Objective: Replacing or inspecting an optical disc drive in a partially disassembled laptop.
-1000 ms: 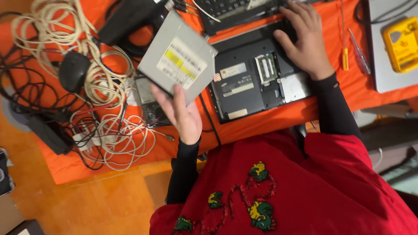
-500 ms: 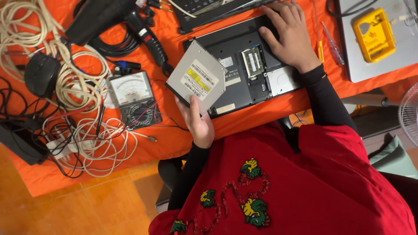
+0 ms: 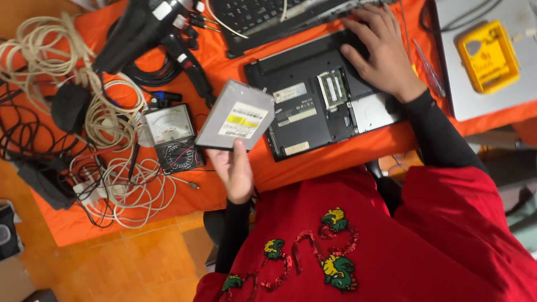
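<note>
Left grip [image 3: 235, 170] pinches a flat grey metal optical drive [image 3: 235, 116] by one edge, above the orange surface [image 3: 291, 173]; it could slip onto the analogue multimeter [image 3: 170, 134]. Beyond, the right hand [image 3: 383, 53] lies spread on the upturned black laptop [image 3: 313, 100].

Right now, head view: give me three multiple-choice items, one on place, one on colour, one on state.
1. Where is the analog multimeter?
A. on the laptop
B. on the cloth beside the white cables
C. on the floor

2. What colour is the table cloth?
A. orange
B. blue
C. green

3. What is the left hand doing?
A. resting empty
B. holding the grey optical drive
C. gripping a cable

Answers: 1 B, it lies next to the white cables. 2 A, orange shows all around the gear. 3 B, the fingers clasp the drive's lower edge.
</note>
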